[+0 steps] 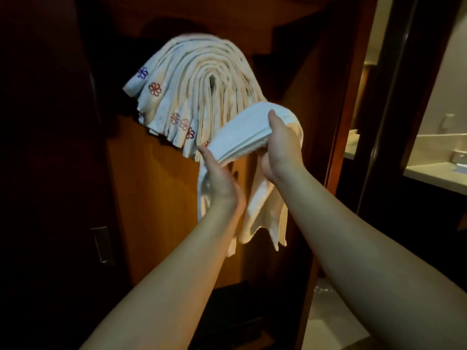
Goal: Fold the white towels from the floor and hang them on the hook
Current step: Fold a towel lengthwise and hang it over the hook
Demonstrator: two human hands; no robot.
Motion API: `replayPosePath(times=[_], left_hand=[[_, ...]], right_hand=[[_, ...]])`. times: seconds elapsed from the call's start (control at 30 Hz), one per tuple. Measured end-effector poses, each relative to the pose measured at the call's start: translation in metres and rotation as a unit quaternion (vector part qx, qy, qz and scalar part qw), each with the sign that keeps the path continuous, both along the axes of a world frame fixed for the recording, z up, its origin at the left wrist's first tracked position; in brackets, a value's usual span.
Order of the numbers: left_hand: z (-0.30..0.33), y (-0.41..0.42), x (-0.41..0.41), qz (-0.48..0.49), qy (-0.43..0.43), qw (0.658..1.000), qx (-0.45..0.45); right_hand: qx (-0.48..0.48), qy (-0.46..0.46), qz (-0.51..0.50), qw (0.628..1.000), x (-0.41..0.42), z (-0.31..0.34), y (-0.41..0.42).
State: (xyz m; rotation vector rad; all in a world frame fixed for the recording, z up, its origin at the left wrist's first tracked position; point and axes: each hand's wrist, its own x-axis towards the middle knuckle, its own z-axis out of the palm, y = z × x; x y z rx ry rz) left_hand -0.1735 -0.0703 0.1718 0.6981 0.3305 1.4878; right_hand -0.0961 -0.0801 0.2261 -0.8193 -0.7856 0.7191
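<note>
A thick stack of hung towels (192, 97) drapes over the hook (212, 81) on a wooden panel (156, 198). Just beside it, a folded white towel (242, 130) is raised, ends hanging. The right hand (280, 147) grips its upper fold, thumb on top; the left hand (219, 180) supports it from below, fingers fairly straight.

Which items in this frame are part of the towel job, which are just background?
In play:
- folded white towel, gripped by right hand, supported by left hand
- stack of white flower-embroidered towels draped over the dark hook

Background:
- brown wooden panel
- metal door latch
- pale bathroom counter
</note>
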Motion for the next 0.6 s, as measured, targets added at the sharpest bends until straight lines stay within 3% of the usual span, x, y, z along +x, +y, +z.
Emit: replayPosePath(times=[0.1, 0.2, 0.3, 0.47, 0.6], left_hand=[[0.022, 0.027, -0.03, 0.08, 0.0, 0.996, -0.04], [0.048, 0.053, -0.057, 0.096, 0.035, 0.994, -0.038], [0.071, 0.078, -0.08, 0.106, 0.062, 0.992, -0.033], [0.115, 0.123, -0.12, 0.101, 0.081, 0.992, -0.013], [0.143, 0.16, -0.132, 0.091, 0.159, 0.983, 0.018]], right_hand=[[-0.038, -0.206, -0.148, 0.966, 0.001, -0.003, 0.011], [-0.023, -0.24, -0.224, 0.944, 0.0, 0.001, 0.033], [-0.019, -0.167, -0.198, 0.966, -0.003, 0.019, 0.06], [0.032, 0.081, -0.085, 0.993, 0.008, 0.044, 0.103], [-0.008, 0.113, -0.173, 0.978, 0.021, 0.067, 0.136]])
